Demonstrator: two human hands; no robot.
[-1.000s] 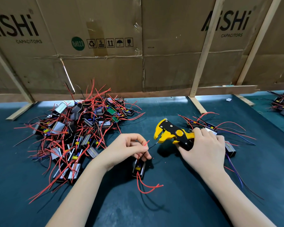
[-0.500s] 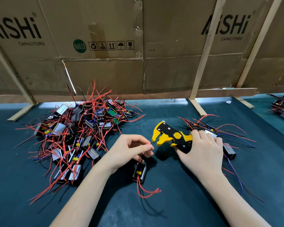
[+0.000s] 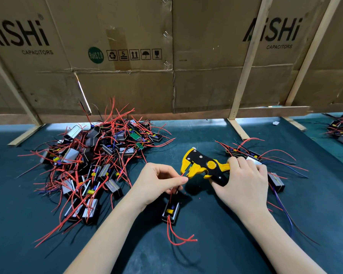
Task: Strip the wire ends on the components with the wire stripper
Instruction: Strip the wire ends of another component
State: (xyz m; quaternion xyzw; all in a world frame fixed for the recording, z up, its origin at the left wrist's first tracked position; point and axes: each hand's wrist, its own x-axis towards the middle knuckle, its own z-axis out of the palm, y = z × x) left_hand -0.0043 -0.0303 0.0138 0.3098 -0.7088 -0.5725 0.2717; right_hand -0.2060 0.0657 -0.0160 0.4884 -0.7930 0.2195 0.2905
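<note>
Left hand [image 3: 156,181] pinching a red wire [image 3: 181,175] between thumb and forefinger, feeding its tip toward the mouth of the wire stripper [image 3: 204,165]; wire end lying at the yellow jaws, contact not clear enough to confirm. Right hand [image 3: 244,182] gripping the stripper's handles, fingers curled around them, tool held just above the table [image 3: 206,254] with its head pointing left. Hanging below the left hand on its leads: one component [image 3: 170,211], a small black box with a yellow part inside, resting on the dark green mat, two more red leads [image 3: 178,239] trailing from its near end. Lying to the left: a large pile of components [image 3: 91,161] tangled in red wires, well apart from the tool. Sitting behind and right of the right hand: a smaller group of components [image 3: 265,165] with red, black and blue wires. Standing along the far edge: a cardboard screen [image 3: 186,56] braced by wooden battens
</note>
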